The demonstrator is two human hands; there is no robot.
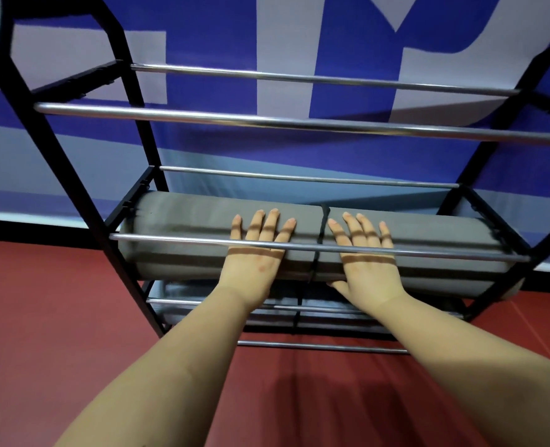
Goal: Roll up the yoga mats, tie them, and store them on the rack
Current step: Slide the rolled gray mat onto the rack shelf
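A rolled grey yoga mat [183, 227] lies lengthwise on the middle shelf of a black rack [73, 175] with chrome bars. A black strap [322, 221] ties the roll around its middle. My left hand [257, 253] rests flat on the roll just left of the strap, fingers spread. Just right of the strap, my right hand [364, 256] also lies flat on the roll, with the thumb under its lower edge. A front chrome bar [170, 239] crosses over both hands. Another rolled grey mat [331, 312] with a strap lies on the shelf below, partly hidden.
The two upper shelves of the rack hold only chrome bars [202, 116]. A blue and white wall [299, 43] stands right behind the rack. Red floor [57, 301] spreads in front and to the left, and a bottom bar [299, 346] runs low.
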